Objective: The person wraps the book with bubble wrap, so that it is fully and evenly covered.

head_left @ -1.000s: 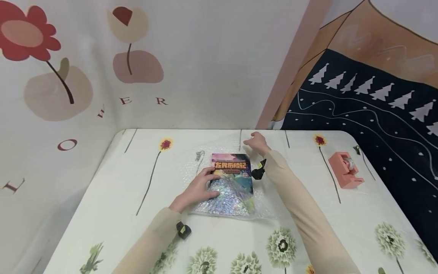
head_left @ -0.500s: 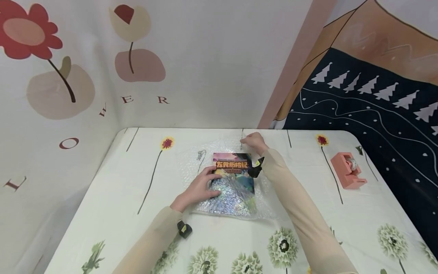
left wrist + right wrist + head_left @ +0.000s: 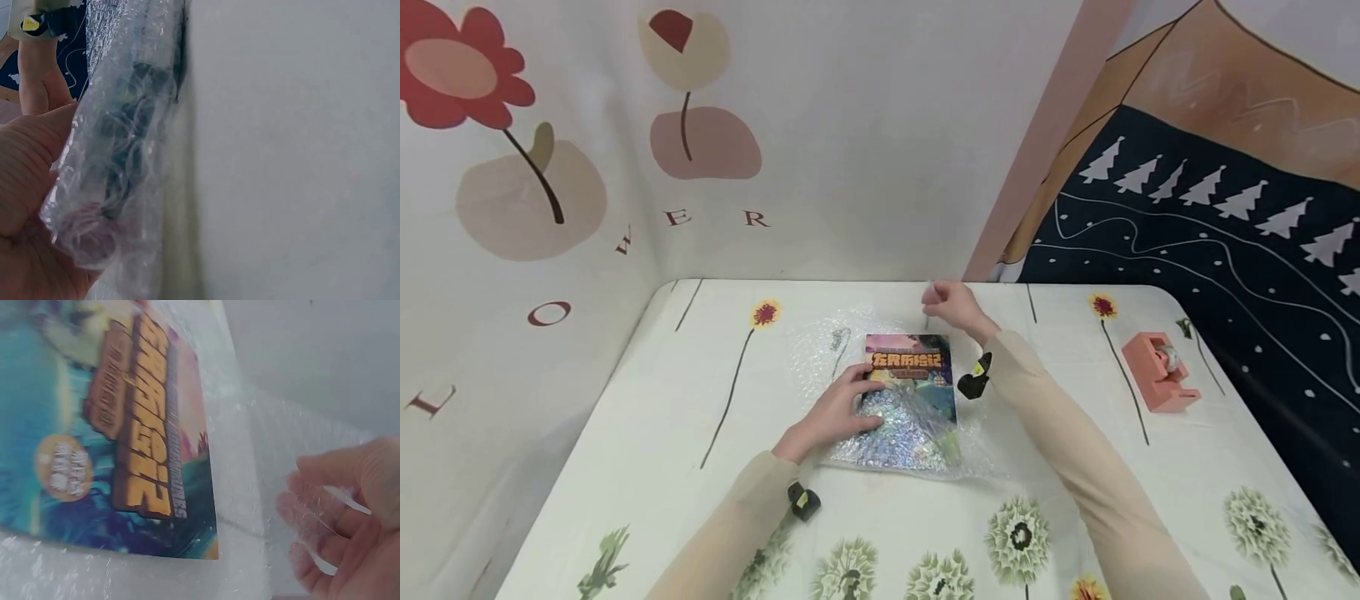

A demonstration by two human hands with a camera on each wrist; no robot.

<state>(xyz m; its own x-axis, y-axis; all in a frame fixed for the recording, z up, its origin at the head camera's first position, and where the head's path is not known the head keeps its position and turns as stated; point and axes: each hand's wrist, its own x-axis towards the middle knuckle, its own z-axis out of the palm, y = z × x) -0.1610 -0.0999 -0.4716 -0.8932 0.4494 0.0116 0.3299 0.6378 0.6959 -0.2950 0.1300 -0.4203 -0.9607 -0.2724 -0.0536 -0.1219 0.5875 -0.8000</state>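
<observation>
A book with a colourful cover (image 3: 925, 367) lies on bubble wrap (image 3: 820, 342), its lower part covered by a layer of the wrap. My left hand (image 3: 831, 418) rests on the book's left side, fingers spread and slightly bent over the wrap. In the left wrist view, the left hand (image 3: 28, 181) touches the wrapped edge (image 3: 125, 144). Beyond the book's top right corner, my right hand (image 3: 957, 308) holds the far part of the wrap. The right wrist view shows the clear film (image 3: 250, 506) between thumb and bent fingers of the right hand (image 3: 356, 519), beside the book (image 3: 144, 425).
A pink tape dispenser (image 3: 1153, 375) with a roll of tape stands at the right of the table. The flower-patterned cloth (image 3: 662, 500) covers the table, which meets a printed curtain (image 3: 850, 167) at the back. Dark patterned fabric (image 3: 1187, 225) hangs along the right side.
My right hand has shifted slightly left and away from me, its fingers bending inward and lifting the wrap's far edge. The left hand and the book stay in place.
</observation>
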